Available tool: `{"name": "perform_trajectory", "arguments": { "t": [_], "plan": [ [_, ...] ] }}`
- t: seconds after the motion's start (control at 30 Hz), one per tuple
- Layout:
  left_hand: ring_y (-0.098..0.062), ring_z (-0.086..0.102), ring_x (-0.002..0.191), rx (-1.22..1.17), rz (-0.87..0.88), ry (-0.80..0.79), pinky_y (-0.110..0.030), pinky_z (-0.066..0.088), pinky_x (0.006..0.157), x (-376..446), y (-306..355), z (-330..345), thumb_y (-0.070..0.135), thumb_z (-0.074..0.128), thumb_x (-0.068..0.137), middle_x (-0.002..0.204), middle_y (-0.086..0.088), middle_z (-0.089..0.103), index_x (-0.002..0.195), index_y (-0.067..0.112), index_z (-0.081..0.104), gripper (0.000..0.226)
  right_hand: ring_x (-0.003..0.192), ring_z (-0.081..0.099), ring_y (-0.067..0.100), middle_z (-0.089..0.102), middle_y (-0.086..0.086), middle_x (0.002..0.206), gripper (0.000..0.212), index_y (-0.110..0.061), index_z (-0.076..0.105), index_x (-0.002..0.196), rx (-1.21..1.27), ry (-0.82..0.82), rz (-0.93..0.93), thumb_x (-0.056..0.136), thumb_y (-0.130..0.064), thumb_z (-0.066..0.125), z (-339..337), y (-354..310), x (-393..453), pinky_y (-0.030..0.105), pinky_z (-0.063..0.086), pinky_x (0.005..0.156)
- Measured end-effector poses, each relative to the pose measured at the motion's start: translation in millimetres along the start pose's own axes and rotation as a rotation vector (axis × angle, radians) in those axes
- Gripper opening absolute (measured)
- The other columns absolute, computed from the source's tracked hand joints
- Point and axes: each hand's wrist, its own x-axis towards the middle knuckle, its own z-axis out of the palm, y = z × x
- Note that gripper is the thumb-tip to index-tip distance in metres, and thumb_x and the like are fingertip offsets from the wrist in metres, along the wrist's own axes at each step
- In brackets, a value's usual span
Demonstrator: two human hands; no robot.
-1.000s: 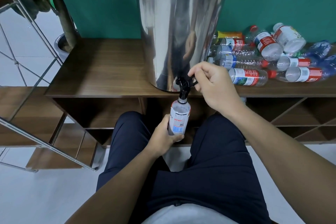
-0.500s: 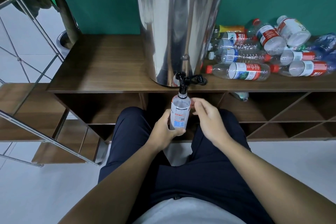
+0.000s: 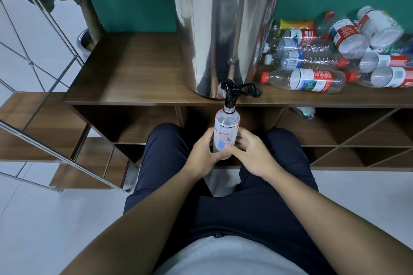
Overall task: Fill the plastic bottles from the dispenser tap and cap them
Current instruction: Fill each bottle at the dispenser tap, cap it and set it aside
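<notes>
Standing upright at the frame's centre, a labelled plastic bottle (image 3: 226,131) is clasped from both sides by the left hand (image 3: 204,155) and right hand (image 3: 251,155), each grip clamped on it, its mouth under the black tap (image 3: 230,96) of the steel dispenser (image 3: 223,29).

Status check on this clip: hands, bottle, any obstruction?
Left hand and right hand both grip the clear labelled plastic bottle. Uncapped mouth under the black dispenser tap. Nothing in the way.

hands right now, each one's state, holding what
Left hand: curled round the plastic bottle under the tap.
Right hand: fingers curled round the same bottle's lower body.
</notes>
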Motion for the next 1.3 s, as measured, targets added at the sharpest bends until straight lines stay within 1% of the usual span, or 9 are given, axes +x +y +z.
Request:
{"name": "perform_trajectory", "arguments": {
  "t": [0.2,0.33,0.53,0.7,0.97,1.07,1.23,1.3],
  "plan": [
    [-0.008,0.070,0.131,0.067,0.007,0.013,-0.048,0.056,0.117,-0.3,-2.1,-1.0,0.022,0.099,0.085,0.137,0.015,0.075,0.144,0.030,0.065,0.069,0.131,0.072,0.009,0.077,-0.011,0.139,0.051,-0.018,0.064,0.149,-0.011,0.048,0.000,0.101,-0.009,0.079,1.9,3.1,-2.7,0.041,0.056,0.117],
    [-0.007,0.070,0.131,0.072,0.005,0.008,-0.048,0.056,0.117,-1.2,-3.5,-1.0,0.021,0.099,0.085,0.137,0.015,0.075,0.145,0.029,0.065,0.070,0.130,0.072,0.009,0.077,-0.010,0.139,0.052,-0.017,0.063,0.149,-0.009,0.054,0.000,0.100,-0.008,0.080,3.2,3.9,-4.7,0.038,0.057,0.114],
    [-0.005,0.069,0.131,0.072,0.008,0.005,-0.045,0.055,0.118,-2.6,-3.2,0.4,0.018,0.098,0.087,0.138,0.015,0.075,0.147,0.027,0.064,0.070,0.131,0.071,0.007,0.076,-0.011,0.139,0.052,-0.018,0.063,0.150,-0.031,0.061,-0.005,0.101,-0.009,0.079,2.5,4.7,-6.7,0.036,0.056,0.115],
    [-0.003,0.069,0.130,0.073,0.009,-0.005,-0.042,0.055,0.118,-3.7,-3.1,0.5,0.018,0.097,0.087,0.136,0.015,0.076,0.148,0.027,0.064,0.069,0.130,0.072,0.008,0.077,-0.011,0.138,0.051,-0.018,0.064,0.150,-0.049,0.069,-0.008,0.102,-0.008,0.078,3.1,6.1,-7.4,0.041,0.056,0.116],
    [-0.001,0.069,0.129,0.061,0.012,0.027,-0.034,0.054,0.117,-3.2,-3.1,0.2,0.013,0.094,0.090,0.135,0.017,0.076,0.148,0.028,0.065,0.067,0.129,0.072,0.004,0.078,-0.013,0.135,0.042,-0.017,0.068,0.146,-0.049,0.112,-0.022,0.105,-0.011,0.075,4.7,6.1,-7.5,0.037,0.055,0.116],
    [-0.002,0.069,0.128,0.060,0.013,0.034,-0.032,0.054,0.114,-3.1,-3.9,0.3,0.013,0.094,0.090,0.134,0.017,0.076,0.146,0.030,0.066,0.065,0.130,0.072,0.005,0.078,-0.013,0.135,0.041,-0.017,0.068,0.146,-0.046,0.106,-0.024,0.106,-0.011,0.074,4.7,6.9,-7.4,0.037,0.055,0.116],
    [0.001,0.069,0.127,0.050,0.006,0.044,-0.020,0.053,0.108,-4.4,-1.9,0.1,0.011,0.093,0.091,0.133,0.018,0.077,0.147,0.029,0.066,0.065,0.133,0.070,0.009,0.076,-0.012,0.139,0.040,-0.016,0.067,0.148,-0.021,0.089,-0.029,0.108,-0.010,0.071,3.8,6.9,-6.1,0.042,0.053,0.119],
    [0.002,0.069,0.127,0.055,0.007,0.043,-0.021,0.053,0.109,-4.5,-1.7,-0.1,0.012,0.093,0.091,0.133,0.019,0.076,0.148,0.029,0.065,0.065,0.134,0.070,0.009,0.076,-0.011,0.140,0.040,-0.016,0.067,0.148,-0.017,0.086,-0.029,0.109,-0.009,0.069,3.9,6.9,-6.1,0.042,0.053,0.119]
  ]
}}
